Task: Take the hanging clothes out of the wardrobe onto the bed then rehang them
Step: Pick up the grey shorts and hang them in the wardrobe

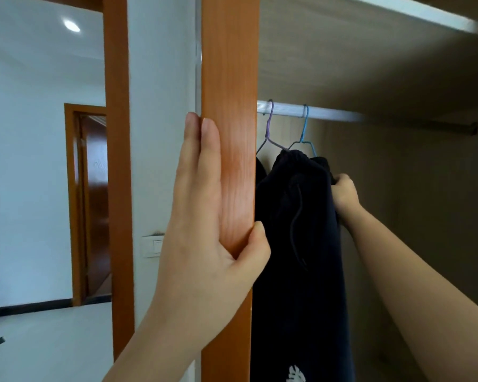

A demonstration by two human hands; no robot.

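Dark navy trousers (301,244) with a drawstring hang from a blue wire hanger (304,130) on the white wardrobe rail (329,113). Left of it a purple wire hanger (269,125) carries another dark garment (260,172), mostly hidden behind the orange wooden wardrobe frame (229,64). My left hand (204,216) grips that frame's edge, fingers flat on its outer face and thumb wrapped around the inner side. My right hand (345,191) reaches into the wardrobe and is closed on the trousers' upper right edge.
The wardrobe's beige back wall (398,188) and top shelf (425,12) enclose the rail; the rail's right part carries no hangers. To the left are a white wall with a light switch (152,245), an orange door frame (116,161) and a doorway (91,202) beyond.
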